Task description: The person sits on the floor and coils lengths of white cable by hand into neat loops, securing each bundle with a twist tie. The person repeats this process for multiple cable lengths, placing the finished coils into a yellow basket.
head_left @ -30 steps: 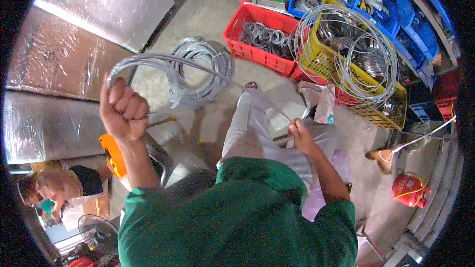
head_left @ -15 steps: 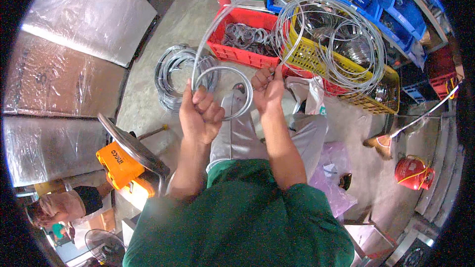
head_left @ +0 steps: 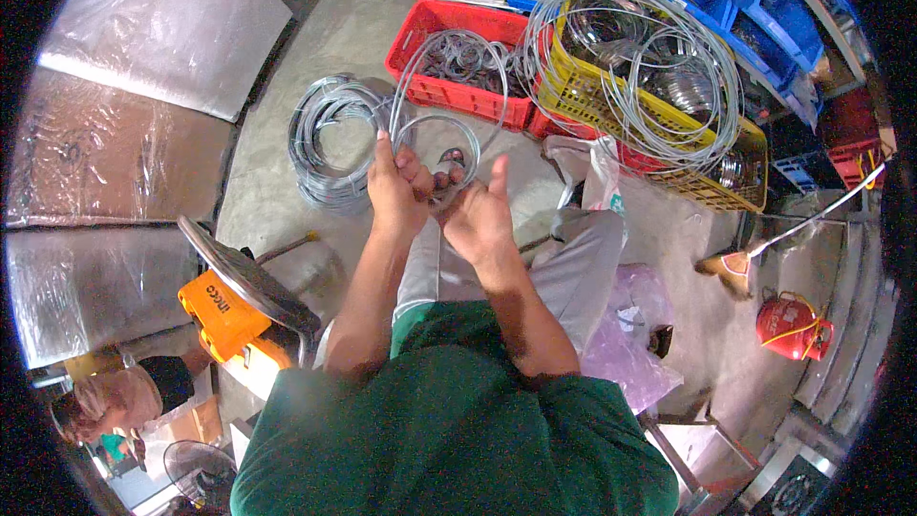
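In front of me my left hand [head_left: 399, 186] is closed around looped silver-grey wire cable [head_left: 396, 107], its thumb pointing up along the strands. One large loop rises above the hand, with a smaller loop beneath it. My right hand [head_left: 480, 220] is at the lower right of the small loop, close beside the left. Its fingers curl onto the cable there, while the thumb stands up, apart from them. A tied coil of similar cable [head_left: 308, 158] lies on the floor just left of my left hand.
Ahead, a red crate [head_left: 458, 108] holds small wire coils. Large cable loops [head_left: 734, 86] drape over a yellow crate [head_left: 611, 115]. Blue bins [head_left: 778, 29] line the shelf behind. An orange case [head_left: 222, 313] stands left; a broom [head_left: 734, 272] and red cylinder [head_left: 791, 328] are right.
My right hand has moved left and down to beside my left hand, its thumb lifting. The big loop has become smaller and now hangs over the red crate.
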The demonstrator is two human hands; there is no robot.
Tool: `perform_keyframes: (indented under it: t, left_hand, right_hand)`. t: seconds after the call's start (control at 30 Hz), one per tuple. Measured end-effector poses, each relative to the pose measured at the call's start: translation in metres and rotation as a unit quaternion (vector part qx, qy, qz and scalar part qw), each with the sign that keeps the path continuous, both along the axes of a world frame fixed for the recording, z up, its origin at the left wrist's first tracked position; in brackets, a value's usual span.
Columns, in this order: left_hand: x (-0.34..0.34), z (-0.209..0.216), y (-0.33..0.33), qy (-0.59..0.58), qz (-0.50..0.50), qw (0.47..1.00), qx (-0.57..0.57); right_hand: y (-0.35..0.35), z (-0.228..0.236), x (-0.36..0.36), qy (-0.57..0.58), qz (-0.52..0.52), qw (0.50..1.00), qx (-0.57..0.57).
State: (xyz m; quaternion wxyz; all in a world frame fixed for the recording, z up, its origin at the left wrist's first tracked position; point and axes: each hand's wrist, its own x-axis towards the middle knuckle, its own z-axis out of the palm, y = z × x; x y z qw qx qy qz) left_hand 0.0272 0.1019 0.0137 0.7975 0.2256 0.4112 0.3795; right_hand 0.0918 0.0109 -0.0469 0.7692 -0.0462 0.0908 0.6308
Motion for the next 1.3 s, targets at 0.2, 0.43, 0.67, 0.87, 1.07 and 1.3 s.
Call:
perform_keyframes:
  t: [0.2, 0.43, 0.67, 0.87, 1.07, 1.3]
  left_hand:
    - [0.006, -0.018, -0.001, 0.043, 0.013, 0.996, 0.080]
    - [-0.023, -0.009, 0.083, -0.055, 0.088, 0.994, 0.041]
    - [-0.081, 0.035, 0.158, -0.096, 0.133, 0.982, 0.087]
    - [-0.093, 0.075, 0.155, -0.199, 0.066, 0.973, 0.098]
    - [-0.058, 0.087, 0.089, -0.298, -0.002, 0.951, 0.085]
    - [-0.003, 0.087, -0.008, -0.214, -0.040, 0.976, -0.023]
  right_hand:
    - [-0.014, 0.002, 0.010, -0.202, 0.113, 0.967, -0.108]
    - [-0.099, 0.002, 0.029, -0.551, 0.227, 0.787, -0.158]
    - [-0.215, -0.004, 0.068, -0.748, 0.232, 0.501, -0.367]
    - [-0.246, 0.002, 0.093, -0.893, 0.044, 0.296, -0.337]
    - [-0.205, -0.013, 0.081, -0.674, 0.107, 0.585, -0.438]
    - [-0.058, 0.002, 0.045, -0.182, -0.210, 0.940, -0.200]
